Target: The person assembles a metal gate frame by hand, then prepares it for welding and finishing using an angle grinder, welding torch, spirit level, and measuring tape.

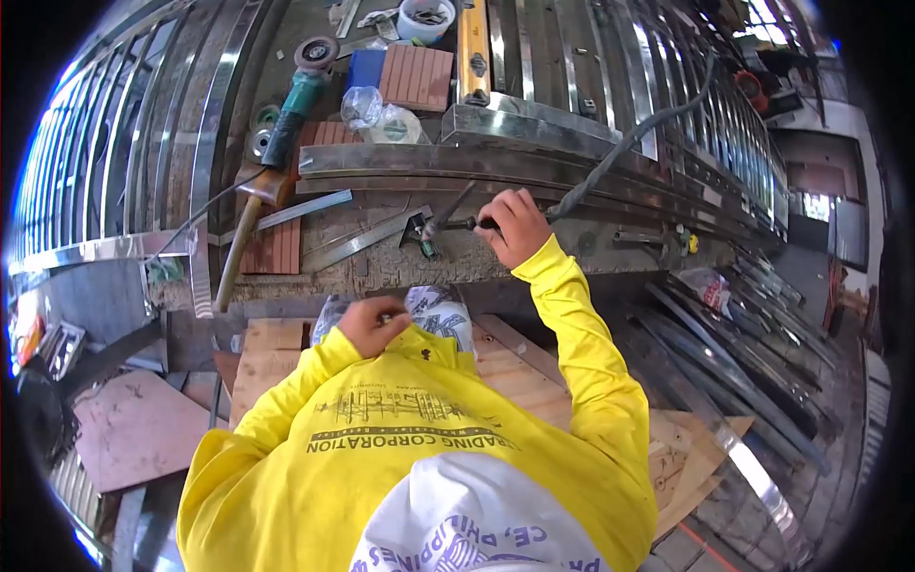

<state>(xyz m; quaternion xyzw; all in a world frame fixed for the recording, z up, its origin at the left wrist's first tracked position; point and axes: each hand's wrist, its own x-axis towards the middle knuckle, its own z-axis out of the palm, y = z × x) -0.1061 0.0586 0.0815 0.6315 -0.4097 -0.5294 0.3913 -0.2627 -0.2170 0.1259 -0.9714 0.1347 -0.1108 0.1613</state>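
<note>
Your right hand (516, 227), nearly closed, grips the black-handled tool (463, 224), long axis crosswise, just right of the green fitting (426, 247). Your left hand (375, 327), partly curled, is nearer your torso; its contents cannot be determined.

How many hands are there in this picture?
2. The left hand is curled in close, at the front of the yellow shirt; the right hand is farther forward, over the workbench, gripping the end of a thick grey cable. No others show.
</note>
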